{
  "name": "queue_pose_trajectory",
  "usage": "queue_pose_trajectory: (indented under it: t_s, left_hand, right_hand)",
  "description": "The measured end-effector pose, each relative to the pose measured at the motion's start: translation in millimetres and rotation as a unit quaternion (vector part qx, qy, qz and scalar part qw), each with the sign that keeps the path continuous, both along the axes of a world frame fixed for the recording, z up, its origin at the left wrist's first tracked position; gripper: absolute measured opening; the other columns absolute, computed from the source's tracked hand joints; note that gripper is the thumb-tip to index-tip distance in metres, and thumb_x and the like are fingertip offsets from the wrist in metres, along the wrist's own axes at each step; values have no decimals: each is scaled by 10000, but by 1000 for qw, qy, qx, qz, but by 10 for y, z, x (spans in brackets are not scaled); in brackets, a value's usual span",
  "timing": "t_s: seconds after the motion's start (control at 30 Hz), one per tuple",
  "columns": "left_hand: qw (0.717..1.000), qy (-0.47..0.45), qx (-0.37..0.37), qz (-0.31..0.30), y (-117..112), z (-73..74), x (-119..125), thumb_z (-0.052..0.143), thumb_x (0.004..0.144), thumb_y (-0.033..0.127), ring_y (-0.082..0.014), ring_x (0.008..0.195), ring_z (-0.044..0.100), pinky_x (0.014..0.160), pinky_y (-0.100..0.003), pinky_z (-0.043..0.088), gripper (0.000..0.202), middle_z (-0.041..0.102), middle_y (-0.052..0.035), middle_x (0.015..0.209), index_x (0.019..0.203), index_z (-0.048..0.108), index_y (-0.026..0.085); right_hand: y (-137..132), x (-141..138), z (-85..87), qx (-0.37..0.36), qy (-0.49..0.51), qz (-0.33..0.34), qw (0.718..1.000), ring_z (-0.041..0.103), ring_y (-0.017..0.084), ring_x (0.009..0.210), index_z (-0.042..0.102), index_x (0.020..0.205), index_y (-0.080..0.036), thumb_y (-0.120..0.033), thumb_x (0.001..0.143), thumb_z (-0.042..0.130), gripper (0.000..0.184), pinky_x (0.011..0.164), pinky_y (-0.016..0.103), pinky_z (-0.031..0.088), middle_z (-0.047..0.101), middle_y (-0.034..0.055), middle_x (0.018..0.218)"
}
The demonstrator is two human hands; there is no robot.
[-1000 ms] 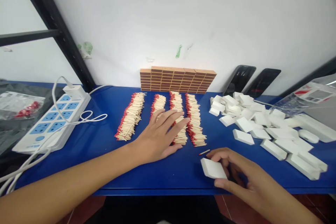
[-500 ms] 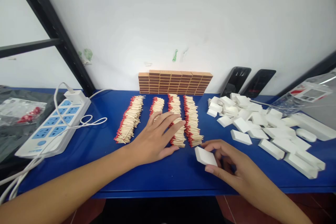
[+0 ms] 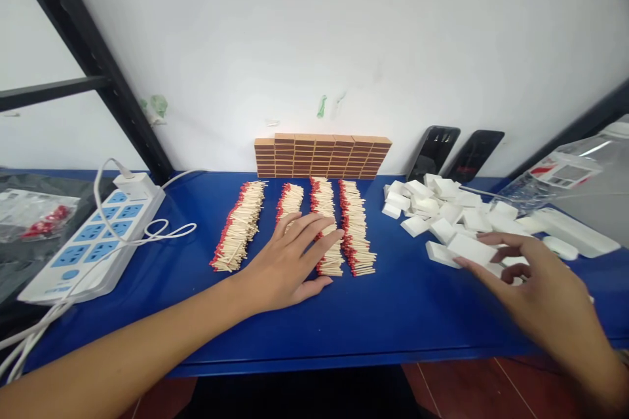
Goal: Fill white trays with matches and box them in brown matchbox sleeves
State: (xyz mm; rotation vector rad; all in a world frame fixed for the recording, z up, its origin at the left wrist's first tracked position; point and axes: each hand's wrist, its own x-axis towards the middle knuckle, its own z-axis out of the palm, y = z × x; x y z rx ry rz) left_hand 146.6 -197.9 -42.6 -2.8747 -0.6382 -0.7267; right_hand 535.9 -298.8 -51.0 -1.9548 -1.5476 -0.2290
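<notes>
White box [image 3: 472,250]: in the right hand, at the near side of the white pile, broad face up; it overlaps a loose box in view, and whether the two touch I cannot tell.
Right hand [image 3: 545,281]: narrowed around the White box, thumb on the near side, fingers curled at the far side.
Left hand [image 3: 289,262]: palm down, fingers loosely spread, laid across the second and third match rows; nothing shows in its grasp, though its underside is hidden.
Match rows: four, running away from the person, red heads to the left; first row [image 3: 240,226] stands apart, second row [image 3: 291,200] and third row [image 3: 322,195] run under the fingers, fourth row [image 3: 356,226] lies just right of them.
White pile [image 3: 417,203]: small boxes heaped at odd angles, right of the matches.
Brown stack [image 3: 323,157]: brown-sided boxes in layers behind the matches, against the wall [image 3: 295,26].
Blue surface [image 3: 383,327]: under all of these.
Left end: a white power strip [image 3: 93,242] with blue sockets, a plug and looped cable [image 3: 171,229].
Back right: two dark phones [image 3: 437,147] leaning on the wall, a clear bottle [image 3: 560,170] near the pile.
</notes>
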Motion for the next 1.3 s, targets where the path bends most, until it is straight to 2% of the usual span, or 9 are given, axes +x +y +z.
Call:
queue_pose_trajectory:
  t_s: [0.23, 0.47, 0.77, 0.9, 1.0, 1.1, 1.17, 1.23, 1.3]
  left_hand:
    - [1000, 4, 1, 0, -3, -12, 4, 607, 1008, 430, -326, 1507, 387, 1261, -539, 277, 651, 484, -185, 1583, 1561, 413, 145]
    - [1000, 3, -8, 7, -17, -30, 7, 603, 1010, 420, -332, 1512, 390, 1263, -557, 276, 636, 483, -175, 1591, 1561, 413, 166]
    - [1000, 9, 18, 6, -55, -24, 11, 589, 1022, 376, -326, 1496, 412, 1246, -551, 317, 602, 516, -171, 1567, 1553, 431, 141]
    - [998, 5, 54, -26, -73, 1, -11, 598, 1023, 345, -307, 1468, 458, 1247, -527, 336, 532, 555, -147, 1546, 1510, 497, 154]
    - [995, -37, 81, -50, 68, 180, -137, 651, 1001, 382, -308, 1411, 526, 1226, -531, 367, 488, 631, -145, 1462, 1427, 580, 157]
    - [991, -113, 68, 4, 389, 483, -426, 687, 978, 300, -250, 1203, 667, 1092, -424, 499, 302, 751, -110, 1225, 1252, 684, 173]
    - [981, -164, 3, 109, 657, 652, -669, 671, 987, 358, -217, 1026, 717, 980, -370, 548, 201, 783, -62, 1078, 1098, 742, 205]
    - [941, -223, -83, 239, 916, 716, -894, 656, 974, 479, -216, 926, 730, 885, -344, 566, 292, 794, -48, 1009, 1036, 768, 216]
    - [896, -283, -150, 308, 1125, 656, -1066, 640, 945, 574, -225, 891, 736, 829, -332, 567, 408, 796, -66, 1004, 1025, 765, 193]
  right_hand:
    - [42, 23, -88, 50, 27, 95, 994, 707, 243, 904, 712, 901, -232, -449, 910, 729, 218, 733, 372, 568, 708, 112, 1141]
    - [35, -96, -197, 58, -6, 126, 990, 678, 335, 1086, 711, 985, -295, -437, 925, 722, 154, 910, 503, 549, 701, 81, 1135]
    - [291, -198, -195, 112, -129, 145, 975, 665, 334, 1001, 705, 949, -256, -401, 993, 614, 178, 920, 553, 508, 689, 107, 1067]
    - [399, -565, -43, 165, -112, 222, 955, 655, 281, 956, 696, 965, -264, -300, 974, 674, 43, 885, 464, 512, 670, 86, 1019]
    - [589, -877, 238, 143, -84, 309, 937, 656, 239, 990, 677, 999, -251, -206, 977, 664, 51, 888, 384, 522, 663, 78, 1039]
    - [940, -1062, 535, 93, -81, 365, 923, 655, 205, 896, 676, 982, -244, -218, 996, 623, 60, 796, 343, 519, 690, 50, 963]
    - [1247, -1086, 618, 80, -40, 353, 931, 644, 201, 818, 679, 919, -236, -288, 1002, 612, 119, 747, 344, 510, 693, 34, 861]
    - [1553, -1050, 549, 76, 68, 299, 949, 648, 204, 781, 684, 887, -232, -384, 998, 602, 205, 726, 351, 522, 719, 40, 855]
    - [1799, -985, 352, 95, 242, 248, 933, 689, 230, 876, 697, 960, -220, -518, 978, 596, 315, 758, 367, 561, 756, 74, 962]
